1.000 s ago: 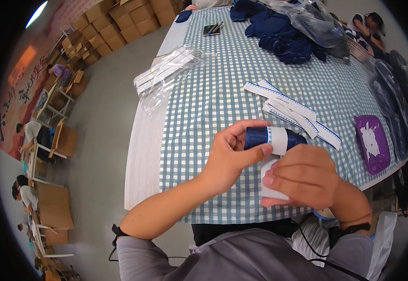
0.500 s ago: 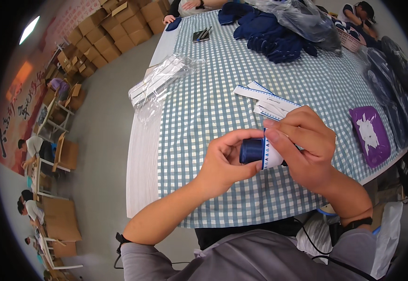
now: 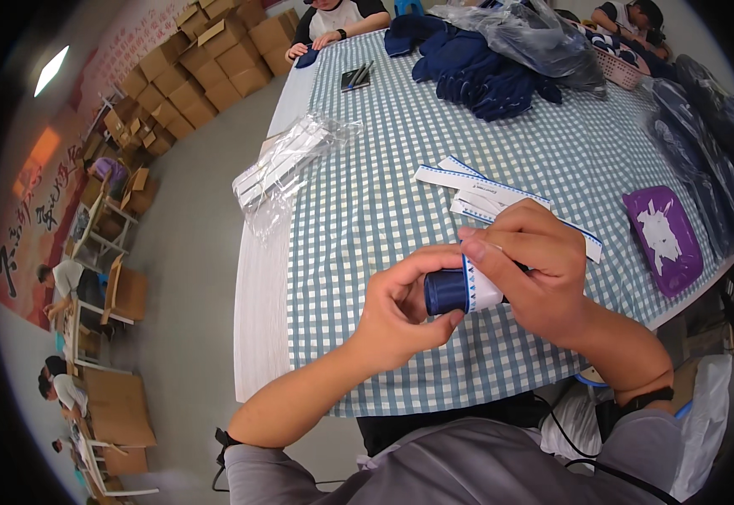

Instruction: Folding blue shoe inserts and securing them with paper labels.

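Over the near part of the table, my left hand [image 3: 390,305] curls its thumb and fingers around a dark navy roll [image 3: 444,293]. A white paper band [image 3: 484,294] with a blue patterned edge wraps around the roll's right part. My right hand [image 3: 548,273] is closed, its thumb and forefinger pinching the band's upper edge; its other fingers hide the roll's far end. Just beyond my hands, several loose white paper bands [image 3: 476,181] with blue edges lie overlapping on the cloth.
A checked cloth [image 3: 359,210] covers the table. Around it lie a clear plastic packet [image 3: 287,160], a purple pack [image 3: 667,240], a dark pad with pens [image 3: 355,78] and a navy fabric pile [image 3: 485,76]. Bagged dark garments [image 3: 704,168] line the right edge. A person [image 3: 333,21] sits opposite.
The view has shifted slightly, showing more of the person opposite. My hands and the roll appear a little lower and further left, with the roll's left end more exposed. Both grips persist.
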Motion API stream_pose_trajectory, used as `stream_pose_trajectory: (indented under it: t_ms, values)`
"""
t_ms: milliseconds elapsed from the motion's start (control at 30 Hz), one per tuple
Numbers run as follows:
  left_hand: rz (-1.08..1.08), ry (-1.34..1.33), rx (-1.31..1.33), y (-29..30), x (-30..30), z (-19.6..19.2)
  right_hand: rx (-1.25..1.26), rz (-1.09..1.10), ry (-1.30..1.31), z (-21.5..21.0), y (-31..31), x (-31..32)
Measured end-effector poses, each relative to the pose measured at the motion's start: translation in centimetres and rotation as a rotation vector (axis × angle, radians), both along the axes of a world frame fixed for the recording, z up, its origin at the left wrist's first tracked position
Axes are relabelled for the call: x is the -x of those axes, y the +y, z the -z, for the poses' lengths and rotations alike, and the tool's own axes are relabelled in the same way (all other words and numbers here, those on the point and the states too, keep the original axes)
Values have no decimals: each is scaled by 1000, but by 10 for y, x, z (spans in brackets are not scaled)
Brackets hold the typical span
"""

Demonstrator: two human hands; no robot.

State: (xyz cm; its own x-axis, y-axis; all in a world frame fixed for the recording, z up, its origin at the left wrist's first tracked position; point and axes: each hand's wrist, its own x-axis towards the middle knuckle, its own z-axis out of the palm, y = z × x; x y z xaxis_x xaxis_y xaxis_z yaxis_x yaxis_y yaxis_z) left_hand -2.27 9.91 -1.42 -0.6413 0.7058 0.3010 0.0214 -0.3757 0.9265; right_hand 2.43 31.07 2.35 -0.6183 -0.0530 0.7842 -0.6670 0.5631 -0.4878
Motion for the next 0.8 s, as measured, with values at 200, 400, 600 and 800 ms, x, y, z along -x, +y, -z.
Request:
stream_pose_trajectory:
  t_ms: [200,400,600,800]
  values:
    - [-1,43,-1,-2,1,4,52,-5,-33,1,-2,-2]
    - [2,63,-9,-2,3,5,95,9,-22,2,-4,-2]
    - [-18,114,-15,-1,3,7,139,12,-41,1,-6,-2]
    - [-113,133,-18,1,-3,7,223,-10,-116,-1,-7,-3]
